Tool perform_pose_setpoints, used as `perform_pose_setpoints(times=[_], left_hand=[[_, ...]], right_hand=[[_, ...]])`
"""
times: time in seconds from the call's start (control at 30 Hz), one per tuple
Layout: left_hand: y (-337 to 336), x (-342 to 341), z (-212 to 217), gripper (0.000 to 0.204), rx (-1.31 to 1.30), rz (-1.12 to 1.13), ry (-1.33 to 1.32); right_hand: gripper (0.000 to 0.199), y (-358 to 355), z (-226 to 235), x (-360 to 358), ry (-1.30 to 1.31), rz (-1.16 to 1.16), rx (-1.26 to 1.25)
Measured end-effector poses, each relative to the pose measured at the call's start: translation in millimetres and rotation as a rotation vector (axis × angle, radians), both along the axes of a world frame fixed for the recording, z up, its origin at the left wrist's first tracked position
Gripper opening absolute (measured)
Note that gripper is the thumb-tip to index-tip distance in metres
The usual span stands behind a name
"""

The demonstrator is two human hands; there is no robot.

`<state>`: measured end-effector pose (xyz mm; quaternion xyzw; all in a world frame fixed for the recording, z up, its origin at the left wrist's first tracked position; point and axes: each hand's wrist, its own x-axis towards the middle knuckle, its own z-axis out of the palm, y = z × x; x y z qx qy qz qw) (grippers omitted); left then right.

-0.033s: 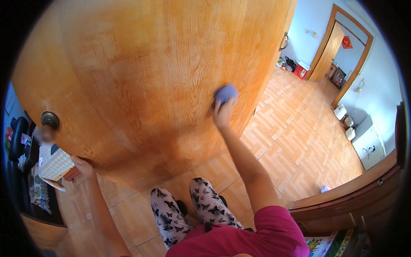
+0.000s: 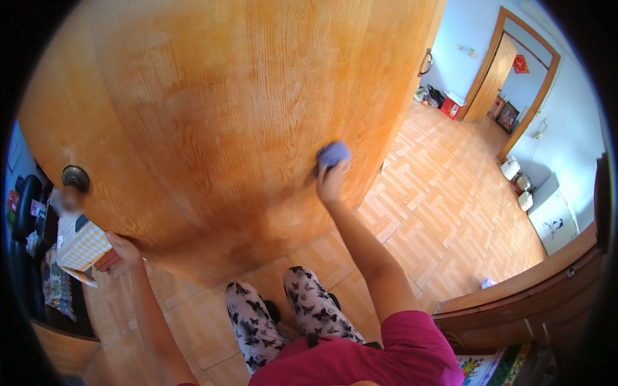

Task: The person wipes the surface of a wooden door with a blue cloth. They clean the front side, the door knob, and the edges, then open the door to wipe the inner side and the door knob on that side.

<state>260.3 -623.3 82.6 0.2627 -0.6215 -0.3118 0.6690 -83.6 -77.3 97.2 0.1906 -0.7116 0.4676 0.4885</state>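
A wooden door (image 2: 212,96) with orange-brown grain fills the upper left and middle of the head view. My right hand (image 2: 331,183) is closed on a purple cloth (image 2: 334,154) and presses it against the door's lower right part. At the door's left edge, my left hand (image 2: 125,248) grips the wood below the round doorknob (image 2: 75,179). The thumb lies on the near side, and the other fingers are partly hidden.
A dark sofa (image 2: 26,212) and a table with a checked cloth (image 2: 76,241) stand beyond the door's left edge. On the right, a tiled floor (image 2: 444,199) leads to an open doorway (image 2: 492,77). A red box (image 2: 452,107) and a white panel (image 2: 555,215) are by the wall.
My right hand and the purple cloth have slid down the door and slightly left. My left hand stays at the door's edge.
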Motion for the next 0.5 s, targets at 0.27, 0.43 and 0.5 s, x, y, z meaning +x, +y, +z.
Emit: perform_pose_setpoints(times=[0.27,0.43,0.5], left_hand=[[-12,6,-8,0.061,0.007,-0.063,0.043],[-7,-6,-13,0.061,-0.011,-0.037,-0.033],[-27,17,-10,0.062,-0.023,0.063,-0.066]], right_hand=[[0.057,6,129,-3,0.104,0.068,0.04],[0.061,20,361,-16,0.631,-0.033,0.097],[0.042,0,406,14,0.51,0.093,-0.024]])
